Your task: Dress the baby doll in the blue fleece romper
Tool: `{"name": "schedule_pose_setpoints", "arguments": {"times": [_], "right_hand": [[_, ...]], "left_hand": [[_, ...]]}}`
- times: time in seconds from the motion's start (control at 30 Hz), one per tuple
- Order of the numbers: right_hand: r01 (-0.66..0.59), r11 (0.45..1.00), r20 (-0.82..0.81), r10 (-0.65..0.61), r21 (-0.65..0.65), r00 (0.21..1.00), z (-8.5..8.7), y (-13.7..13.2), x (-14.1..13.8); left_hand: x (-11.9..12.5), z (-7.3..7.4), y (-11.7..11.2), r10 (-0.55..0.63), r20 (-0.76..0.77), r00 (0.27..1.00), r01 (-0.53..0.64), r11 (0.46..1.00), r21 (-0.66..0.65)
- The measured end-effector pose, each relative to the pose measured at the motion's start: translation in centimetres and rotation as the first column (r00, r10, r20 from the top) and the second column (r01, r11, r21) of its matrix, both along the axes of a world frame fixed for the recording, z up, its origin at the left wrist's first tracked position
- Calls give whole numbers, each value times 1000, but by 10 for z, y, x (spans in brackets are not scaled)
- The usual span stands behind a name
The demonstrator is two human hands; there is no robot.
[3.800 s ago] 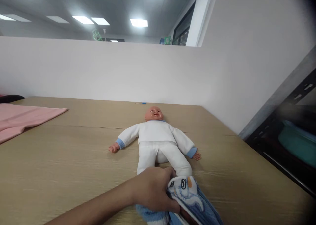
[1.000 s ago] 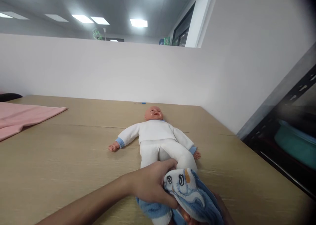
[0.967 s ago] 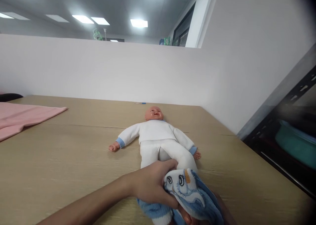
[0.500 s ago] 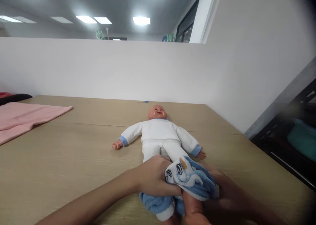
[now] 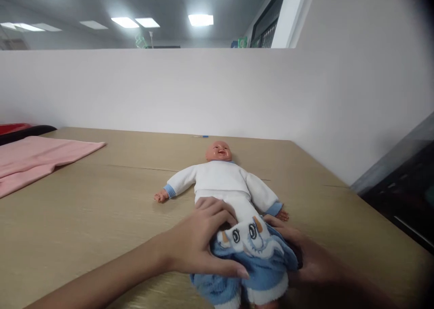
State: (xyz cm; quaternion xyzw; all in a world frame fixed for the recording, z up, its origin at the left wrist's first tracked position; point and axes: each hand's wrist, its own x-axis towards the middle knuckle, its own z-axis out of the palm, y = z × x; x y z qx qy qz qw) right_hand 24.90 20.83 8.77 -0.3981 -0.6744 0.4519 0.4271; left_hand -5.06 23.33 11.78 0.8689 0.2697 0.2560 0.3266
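Note:
A baby doll (image 5: 220,178) in a white top with blue cuffs lies on its back, head away from me. Fluffy blue trousers (image 5: 262,273), with a white embroidered face on the front, cover its legs, over white cloth. My left hand (image 5: 200,239) curls around the left side of the trousers, its fingers by the waistband and its thumb stretched across the front. On the opposite side, my right hand (image 5: 293,248) grips the trousers' edge, with some of its fingers hidden. The doll's feet fall largely outside the bottom of the view.
Under the doll is a wooden table (image 5: 129,200). A pink cloth (image 5: 44,155) lies at the left, near a red and black object (image 5: 23,130). A small blue-tipped item (image 5: 204,136) rests by the white wall (image 5: 169,92). Dark shelving (image 5: 407,187) stands to the right.
The trousers sit flatter over both legs, and the right leg at the front is now covered further down. My left hand has moved left and its thumb has spread. The camera view has shifted slightly.

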Motion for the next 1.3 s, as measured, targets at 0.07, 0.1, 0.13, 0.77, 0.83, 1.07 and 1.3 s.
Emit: {"name": "schedule_pose_setpoints", "arguments": {"times": [0.07, 0.1, 0.13, 0.77, 0.83, 1.07, 1.3], "right_hand": [[-153, 988, 87, 151, 12, 985, 4, 8, 8], [-197, 980, 93, 196, 4, 976, 5, 11, 12], [-205, 979, 61, 206, -10, 977, 5, 13, 14], [-53, 953, -108, 21, -299, 994, -29, 15, -1], [27, 993, -2, -27, -116, 1000, -26, 13, -3], [70, 972, 77, -89, 224, 993, -13, 39, -28], [204, 979, -65, -202, 15, 977, -34, 78, -43]], "left_hand": [[-16, -11, -2, 83, 19, 996, -83, 997, 4], [-24, -18, -3, 111, 38, 993, -111, 994, -8], [-31, -25, -4, 119, 58, 991, -118, 993, -30], [-28, -69, -6, 457, 418, 785, -297, 870, -395], [-27, -69, -2, 461, 369, 807, -360, 879, -312], [-27, -57, 27, 342, 305, 889, -320, 940, -123], [-29, -79, 56, 534, 383, 754, -332, 813, -479]]}}
